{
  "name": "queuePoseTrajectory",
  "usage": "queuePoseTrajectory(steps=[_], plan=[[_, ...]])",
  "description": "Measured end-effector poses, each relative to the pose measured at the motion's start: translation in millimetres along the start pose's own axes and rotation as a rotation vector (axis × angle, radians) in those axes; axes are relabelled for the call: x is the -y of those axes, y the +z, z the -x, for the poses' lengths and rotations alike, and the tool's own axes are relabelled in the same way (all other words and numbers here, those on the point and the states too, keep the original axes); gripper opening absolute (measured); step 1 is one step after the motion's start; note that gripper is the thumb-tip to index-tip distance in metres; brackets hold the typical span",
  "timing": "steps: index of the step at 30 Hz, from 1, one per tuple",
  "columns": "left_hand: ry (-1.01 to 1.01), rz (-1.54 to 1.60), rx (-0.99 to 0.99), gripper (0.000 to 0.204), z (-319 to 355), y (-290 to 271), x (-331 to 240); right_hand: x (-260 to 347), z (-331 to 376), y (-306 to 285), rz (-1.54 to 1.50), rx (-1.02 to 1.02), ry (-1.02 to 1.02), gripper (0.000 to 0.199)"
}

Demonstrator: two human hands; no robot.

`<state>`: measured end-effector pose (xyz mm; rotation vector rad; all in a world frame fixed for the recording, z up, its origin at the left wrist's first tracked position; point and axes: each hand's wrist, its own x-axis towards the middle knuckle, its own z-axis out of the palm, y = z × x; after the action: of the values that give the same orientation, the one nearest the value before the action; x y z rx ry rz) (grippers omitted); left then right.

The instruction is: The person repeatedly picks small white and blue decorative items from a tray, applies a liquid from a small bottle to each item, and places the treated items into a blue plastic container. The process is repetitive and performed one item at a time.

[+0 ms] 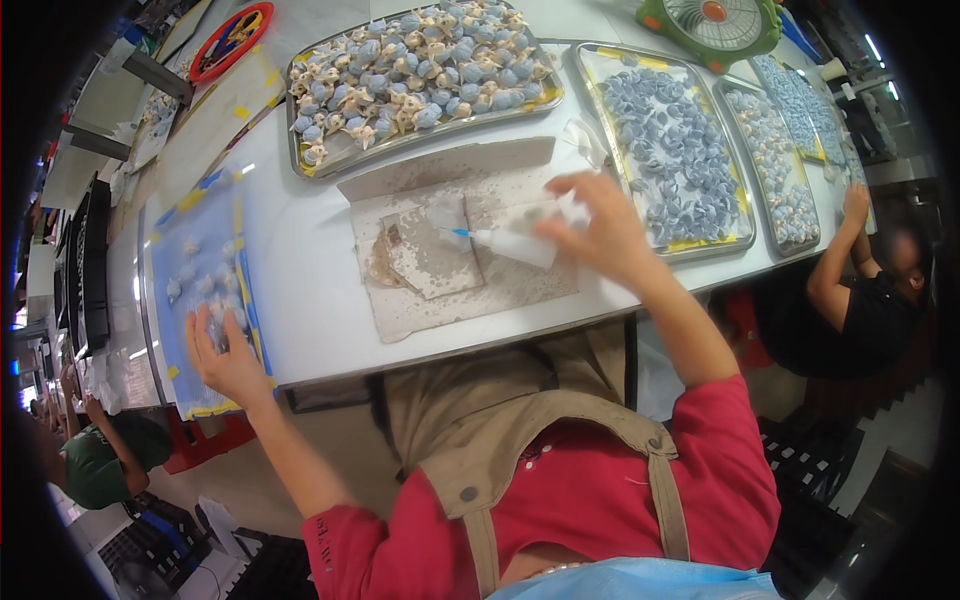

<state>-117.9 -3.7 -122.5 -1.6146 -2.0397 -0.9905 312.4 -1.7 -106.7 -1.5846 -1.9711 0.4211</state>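
Observation:
My left hand (228,362) is over the near end of a blue-lined tray (190,345), fingers stretched out and apart. Small pale grey-blue pieces (205,285) lie scattered in that tray, slightly blurred. My right hand (610,232) hovers above the right part of a stained cardboard sheet (420,312), thumb and fingers spread. Just beside its thumb, a white squeeze bottle (520,248) with a blue tip rests on the cardboard, tip pointing left. I see no clear grip on it.
Behind the cardboard stands a metal tray (300,165) heaped with blue and cream figurine parts. To the right are a tray of blue curved pieces (670,150) and a narrower tray (785,185). A green fan (715,25) and red basket (262,15) stand farther back. A co-worker (850,290) sits at right.

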Motion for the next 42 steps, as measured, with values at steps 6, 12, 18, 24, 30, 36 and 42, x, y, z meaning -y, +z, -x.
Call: queuePoseTrajectory(steps=[6,12,18,24,30,36,42], plan=[[0.053,0.457,0.085,0.025,28,-6,-79,16,19,10,-0.166,0.170,0.053,0.046],[-0.115,1.199,0.948,0.027,88,-19,-170,12,21,13,-0.371,0.152,0.169,0.044],[-0.852,1.626,1.157,0.039,103,-7,-227,20,42,15,-1.099,0.228,0.352,0.037],[-0.813,1.671,1.284,0.035,98,-2,-229,26,47,11,-1.256,0.333,0.435,0.027],[-0.843,1.579,1.304,0.032,102,-3,-221,-12,18,10,-0.253,-0.185,0.043,0.011],[-0.774,1.470,1.271,0.032,113,-6,-217,-59,-45,-11,0.413,-0.440,-0.091,0.009],[-0.778,1.447,1.341,0.035,112,-11,-218,-69,-46,-5,0.594,-0.116,-0.030,0.011]])
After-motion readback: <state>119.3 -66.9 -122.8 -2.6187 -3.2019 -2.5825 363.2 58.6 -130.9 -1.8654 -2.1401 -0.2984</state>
